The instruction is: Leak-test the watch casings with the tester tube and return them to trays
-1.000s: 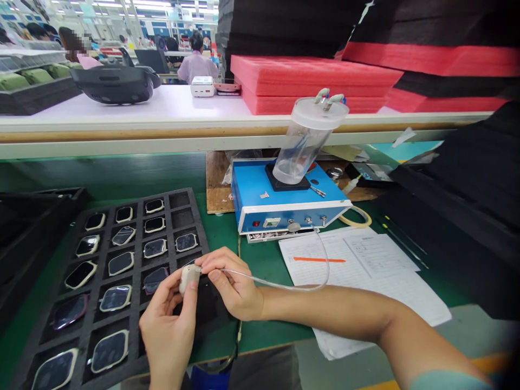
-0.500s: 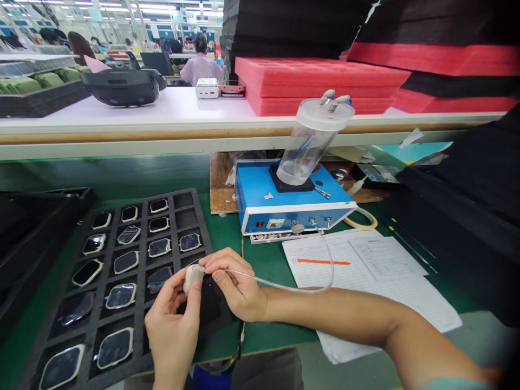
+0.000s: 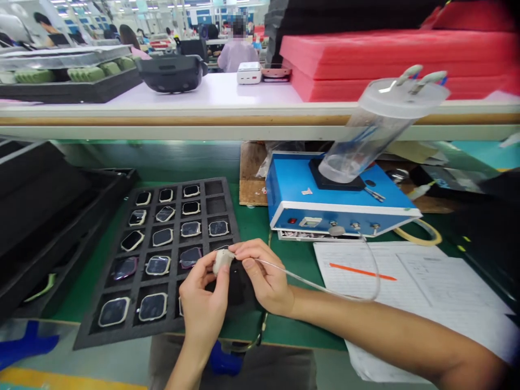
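Note:
My left hand [image 3: 205,298] is closed on a small beige watch case [image 3: 222,261], gripped between thumb and fingers with its edge upward. Closed in a pinch, my right hand [image 3: 268,279] holds the tip of a thin clear tube [image 3: 304,280] against the side of the case. Fingers cover the exact contact point. The tube loops back to the front of a blue box-shaped machine [image 3: 345,211]. Left of my hands lies a black foam tray [image 3: 122,337] with several square-faced watches in its compartments.
A clear cylinder [image 3: 359,143] leans on top of the machine. Papers [image 3: 439,303] with an orange stick [image 3: 361,271] lie to the right, by a tape roll [image 3: 430,233]. Dark foam trays [image 3: 49,216] are stacked at left; red foam [image 3: 365,59] sits on the shelf [image 3: 219,97].
The view has turned left, so the bench and both hands appear farther right. Both hands keep the same grip on the watch case and tube.

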`<state>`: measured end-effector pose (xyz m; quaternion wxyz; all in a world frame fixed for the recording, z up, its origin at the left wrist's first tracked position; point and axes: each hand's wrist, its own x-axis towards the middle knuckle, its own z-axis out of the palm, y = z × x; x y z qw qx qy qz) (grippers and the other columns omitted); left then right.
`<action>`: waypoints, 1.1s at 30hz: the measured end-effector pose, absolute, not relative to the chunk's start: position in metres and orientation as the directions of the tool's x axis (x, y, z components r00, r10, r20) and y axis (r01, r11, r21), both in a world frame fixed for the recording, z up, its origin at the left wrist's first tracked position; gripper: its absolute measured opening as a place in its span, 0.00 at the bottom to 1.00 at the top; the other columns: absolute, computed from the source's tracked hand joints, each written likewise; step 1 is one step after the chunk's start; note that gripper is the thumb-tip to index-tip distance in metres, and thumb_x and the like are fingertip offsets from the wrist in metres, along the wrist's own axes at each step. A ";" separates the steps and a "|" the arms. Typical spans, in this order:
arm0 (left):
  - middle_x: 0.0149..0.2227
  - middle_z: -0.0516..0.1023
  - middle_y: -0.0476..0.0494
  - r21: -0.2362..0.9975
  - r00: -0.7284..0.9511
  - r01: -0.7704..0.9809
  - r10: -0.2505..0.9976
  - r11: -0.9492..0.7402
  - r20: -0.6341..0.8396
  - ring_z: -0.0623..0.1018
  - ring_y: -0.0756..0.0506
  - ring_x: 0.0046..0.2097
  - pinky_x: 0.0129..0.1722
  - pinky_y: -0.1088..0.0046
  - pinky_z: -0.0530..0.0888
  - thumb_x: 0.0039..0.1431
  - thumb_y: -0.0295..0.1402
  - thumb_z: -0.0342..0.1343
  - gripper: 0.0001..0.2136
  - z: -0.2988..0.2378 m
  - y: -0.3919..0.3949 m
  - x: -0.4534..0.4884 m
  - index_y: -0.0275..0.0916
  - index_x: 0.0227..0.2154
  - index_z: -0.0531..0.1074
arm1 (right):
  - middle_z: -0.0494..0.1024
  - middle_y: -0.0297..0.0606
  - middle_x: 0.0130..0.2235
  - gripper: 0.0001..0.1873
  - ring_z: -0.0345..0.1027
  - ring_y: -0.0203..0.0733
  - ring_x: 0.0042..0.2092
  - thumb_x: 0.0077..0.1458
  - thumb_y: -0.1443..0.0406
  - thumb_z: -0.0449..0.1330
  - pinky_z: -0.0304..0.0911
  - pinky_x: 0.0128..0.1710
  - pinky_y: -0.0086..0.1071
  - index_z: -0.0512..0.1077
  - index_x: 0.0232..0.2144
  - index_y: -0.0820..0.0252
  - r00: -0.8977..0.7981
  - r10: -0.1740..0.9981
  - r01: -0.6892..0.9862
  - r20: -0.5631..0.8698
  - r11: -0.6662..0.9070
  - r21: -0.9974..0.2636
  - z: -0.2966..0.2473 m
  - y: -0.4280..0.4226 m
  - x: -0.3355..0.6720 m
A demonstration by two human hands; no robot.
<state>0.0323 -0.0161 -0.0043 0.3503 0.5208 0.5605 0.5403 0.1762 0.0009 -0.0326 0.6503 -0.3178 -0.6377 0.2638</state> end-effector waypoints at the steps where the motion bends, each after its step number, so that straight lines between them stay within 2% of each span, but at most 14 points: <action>1: 0.40 0.86 0.38 0.971 -0.212 0.205 0.963 -0.123 0.167 0.85 0.43 0.39 0.38 0.74 0.82 0.58 0.37 0.67 0.12 -0.004 -0.016 0.033 0.36 0.42 0.82 | 0.80 0.42 0.44 0.10 0.78 0.44 0.50 0.71 0.69 0.54 0.75 0.50 0.41 0.76 0.45 0.55 0.045 0.751 0.061 0.659 0.657 -0.752 -0.033 0.001 0.176; 16: 0.42 0.86 0.39 0.990 -0.200 0.076 0.971 -0.118 0.131 0.85 0.45 0.39 0.39 0.76 0.82 0.55 0.39 0.69 0.16 -0.014 -0.008 0.025 0.35 0.43 0.82 | 0.82 0.42 0.43 0.10 0.79 0.42 0.46 0.71 0.65 0.55 0.75 0.48 0.39 0.77 0.43 0.55 0.114 0.760 0.135 0.640 0.626 -0.768 -0.023 0.006 0.167; 25: 0.40 0.87 0.38 0.986 -0.192 0.091 0.969 -0.138 0.153 0.85 0.44 0.38 0.37 0.74 0.82 0.54 0.39 0.69 0.16 -0.012 -0.006 0.026 0.35 0.42 0.81 | 0.82 0.42 0.41 0.11 0.78 0.43 0.44 0.72 0.63 0.55 0.75 0.44 0.38 0.78 0.43 0.55 0.167 0.768 0.123 0.619 0.606 -0.785 -0.029 0.009 0.162; 33: 0.41 0.86 0.38 0.977 -0.154 0.141 0.972 -0.159 0.180 0.85 0.43 0.39 0.38 0.72 0.82 0.57 0.36 0.65 0.13 -0.007 -0.013 0.030 0.35 0.43 0.81 | 0.81 0.41 0.42 0.09 0.78 0.42 0.45 0.71 0.64 0.57 0.76 0.44 0.36 0.78 0.43 0.53 0.160 0.778 0.117 0.607 0.596 -0.795 -0.031 0.000 0.166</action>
